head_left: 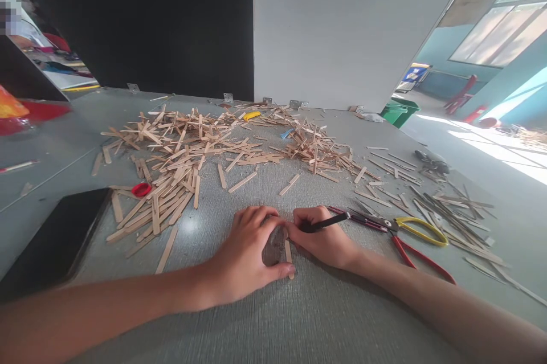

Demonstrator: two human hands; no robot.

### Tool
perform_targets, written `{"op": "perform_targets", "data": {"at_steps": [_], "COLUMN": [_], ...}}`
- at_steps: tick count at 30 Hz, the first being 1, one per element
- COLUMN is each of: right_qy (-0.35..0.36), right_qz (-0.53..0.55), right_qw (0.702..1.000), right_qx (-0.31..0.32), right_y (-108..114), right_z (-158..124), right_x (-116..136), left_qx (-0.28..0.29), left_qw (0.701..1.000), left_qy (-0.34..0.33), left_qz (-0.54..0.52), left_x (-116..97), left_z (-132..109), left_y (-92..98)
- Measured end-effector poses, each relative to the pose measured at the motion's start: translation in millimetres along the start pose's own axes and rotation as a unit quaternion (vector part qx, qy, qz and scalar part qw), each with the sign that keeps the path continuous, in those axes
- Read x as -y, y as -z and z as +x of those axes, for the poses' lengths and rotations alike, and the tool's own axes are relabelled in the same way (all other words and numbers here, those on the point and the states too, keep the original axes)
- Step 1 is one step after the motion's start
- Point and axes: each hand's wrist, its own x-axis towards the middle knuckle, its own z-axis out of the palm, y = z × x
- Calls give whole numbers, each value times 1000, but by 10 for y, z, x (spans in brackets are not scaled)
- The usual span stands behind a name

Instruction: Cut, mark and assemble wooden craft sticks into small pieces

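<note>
My left hand (250, 247) holds a flat wooden stick (288, 251); my right hand (318, 238) grips a slim black pen (330, 221); round-ended sticks (184, 160) heap at eleven o'clock.

One black pen (330, 222), one ring (144, 192), many sticks (171, 199)

My left hand (248, 253) palm down, thumb (280, 270) stretched away from bent fingers (258, 215). My right hand (327, 244) curled, writing grip, just beside it. Left forearm (119, 313), right forearm (431, 293) angle in from lower corners.
</note>
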Motion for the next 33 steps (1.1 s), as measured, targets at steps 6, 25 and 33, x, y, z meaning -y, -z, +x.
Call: {"op": "perform_targets", "data": {"at_steps": [6, 25, 33], "right_qy": [-6, -14, -21], "right_qz": [9, 74, 28], "right_qw": [1000, 997, 999], "right_qx": [7, 35, 33], "right_y": [3, 38, 28], "right_z": [-1, -28, -5], "right_x": [4, -31, -25], "left_qx": [2, -1, -8], "left_qw": [1000, 1000, 1000], "left_qy": [3, 0, -6], "left_qz": [-2, -4, 0], "left_x": [-1, -9, 25], "left_z": [9, -6, -9], "left_y": [2, 0, -23]}}
